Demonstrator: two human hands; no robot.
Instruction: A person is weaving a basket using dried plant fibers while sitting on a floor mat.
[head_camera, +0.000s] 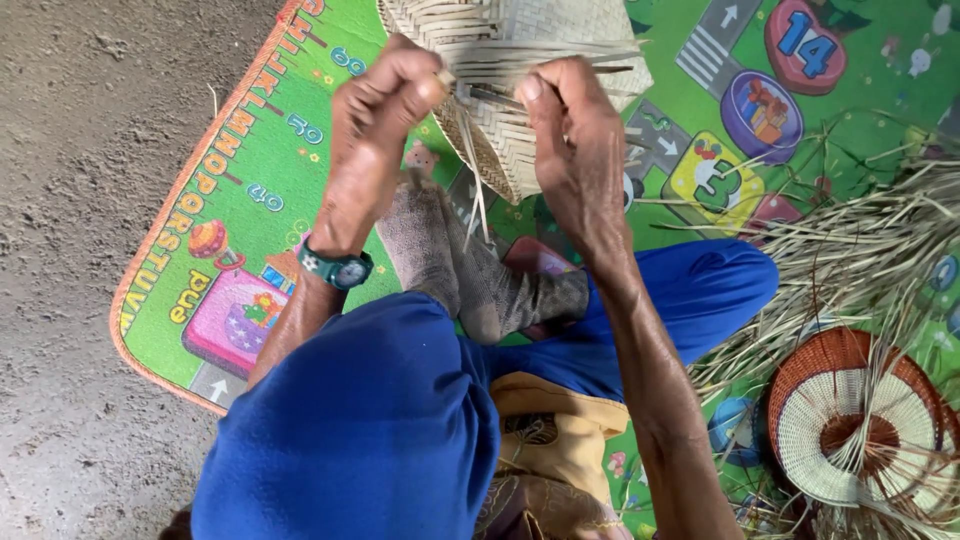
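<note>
A half-woven basket of pale flat strips (520, 40) stands at the top middle, its rim turned toward me. My left hand (380, 105) pinches a thin strip at the rim's left side, fingers closed on it. My right hand (575, 140) grips the basket's edge from the right, thumb pressed on the loose strips that stick out sideways. A green wristwatch (337, 266) sits on my left wrist. My feet in grey socks (465, 265) rest below the basket.
A bright green play mat (240, 200) lies on bare grey ground (70, 200). A heap of loose dry strips (860, 250) spreads at the right. A round woven piece in brown and white (850, 420) lies at the lower right.
</note>
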